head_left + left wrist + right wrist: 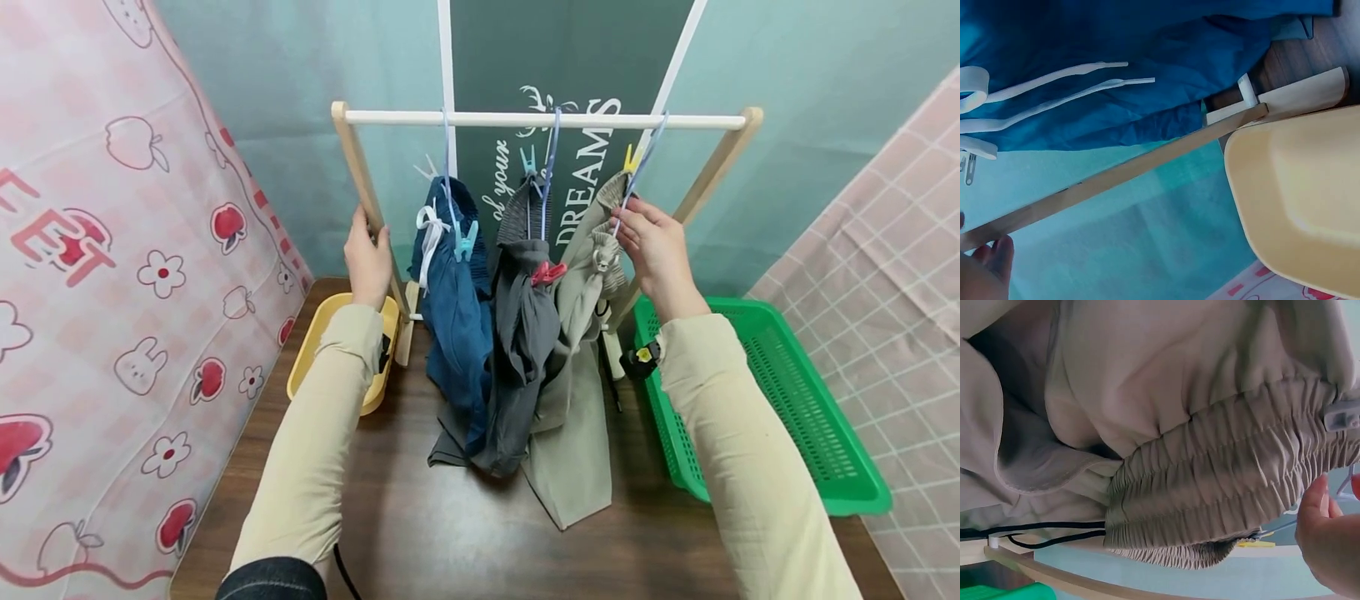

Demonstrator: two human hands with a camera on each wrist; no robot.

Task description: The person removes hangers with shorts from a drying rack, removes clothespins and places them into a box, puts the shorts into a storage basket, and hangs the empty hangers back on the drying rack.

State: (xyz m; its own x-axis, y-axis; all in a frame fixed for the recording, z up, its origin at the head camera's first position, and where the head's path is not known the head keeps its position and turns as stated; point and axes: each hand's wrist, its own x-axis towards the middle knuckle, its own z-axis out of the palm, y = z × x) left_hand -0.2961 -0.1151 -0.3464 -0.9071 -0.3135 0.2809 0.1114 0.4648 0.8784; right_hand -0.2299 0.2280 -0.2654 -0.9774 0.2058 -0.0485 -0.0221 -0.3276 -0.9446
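Observation:
My left hand (369, 262) grips the left wooden post (352, 158) of a small clothes rack, its fingers behind the post. My right hand (660, 254) pinches the thin blue hanger (649, 150) beside the gathered waistband (1210, 481) of khaki trousers (577, 467). A yellow clothespin (628, 158) sits at the top of that waistband. To the left, dark grey trousers (525, 333) hang with a red clothespin (548, 272). Blue trousers (453, 308) with a white drawstring (1054, 81) and a light blue clothespin (465, 242) hang nearest my left hand.
The white rod (510, 120) carries the hangers. A yellow bin (300, 358) stands below my left forearm, and a green basket (847, 433) is on the right. The trouser legs reach the brown tabletop (450, 533). Printed cloths hang around.

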